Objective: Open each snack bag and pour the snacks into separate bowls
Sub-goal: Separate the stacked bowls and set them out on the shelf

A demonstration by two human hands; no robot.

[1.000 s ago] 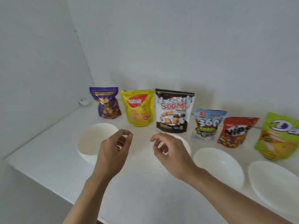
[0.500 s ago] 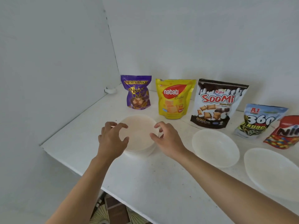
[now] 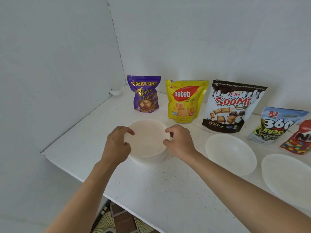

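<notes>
Contact was new: a second earlier both hands hung in the air with fingers loosely curled, and now they had closed on the bowl stack (image 3: pixel 148 145). Left hand (image 3: pixel 117 143) pinched the rim on its side, fingers curled over the edge. Right hand (image 3: pixel 180 142) pinched the opposite rim the same way. The stack sat on the table (image 3: pixel 168 185) directly between the two hands, with several rims showing under the top one.

A single bowl (image 3: pixel 230 153) lay just right of the right hand, and another bowl (image 3: pixel 289 175) lay further right. Beyond the fingertips stood the purple wafer bag (image 3: pixel 145 95), the nabati bag (image 3: pixel 185 101) and the SooMi bag (image 3: pixel 232 106). The 360 bag (image 3: pixel 276 125) and the red bag (image 3: pixel 299 138) stood well off to the right. All the bags looked sealed and unmoved.

The task had barely started. The person was probably separating a bowl from the stack to set it out before opening any bag.
</notes>
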